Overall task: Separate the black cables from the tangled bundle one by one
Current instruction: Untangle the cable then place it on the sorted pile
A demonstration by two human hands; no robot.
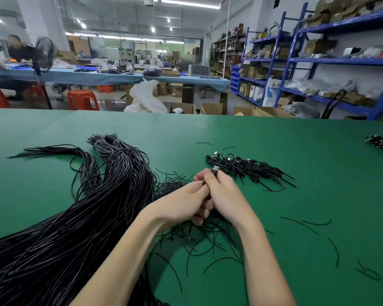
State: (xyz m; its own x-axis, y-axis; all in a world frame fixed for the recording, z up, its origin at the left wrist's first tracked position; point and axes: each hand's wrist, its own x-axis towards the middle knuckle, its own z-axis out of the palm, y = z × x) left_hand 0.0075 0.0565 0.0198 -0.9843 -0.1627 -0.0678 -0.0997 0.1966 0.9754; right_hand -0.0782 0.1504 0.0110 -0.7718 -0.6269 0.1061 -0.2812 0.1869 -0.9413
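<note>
Right now your two hands meet over a green table [296,173], close together and touching. Your left hand [181,202] has its fingers curled inward, pinching a thin black cable [208,196] that runs between both hands. Your right hand [221,193] is wrapped around the same cable, and a metal-tipped plug [215,168] pokes out just above its fingers. How much of the cable lies inside your grip is hidden.

Take your hands as the landmark. To their left lies the large bundle of black cables [111,195], a thick glossy sheaf that fans out towards the far side of the table and sweeps back to the near left corner; two of its far ends are bound with pale ties [107,141]. Directly beneath and just in front of your wrists sits a loose scatter of thin black strands [199,246], crossing one another on the table. Beyond your hands and slightly right lies a smaller pile of cables with plugs [243,164], their bare ends pointing right. To the right of your hands, well apart, a few single strands [301,225] lie on the green surface. At the far right edge of the table sits another small dark heap [381,142], partly cut off.

Past the far edge of the table you would find blue shelving [332,60] holding cardboard boxes, orange stools [83,99], and a long blue-covered bench [111,77].
</note>
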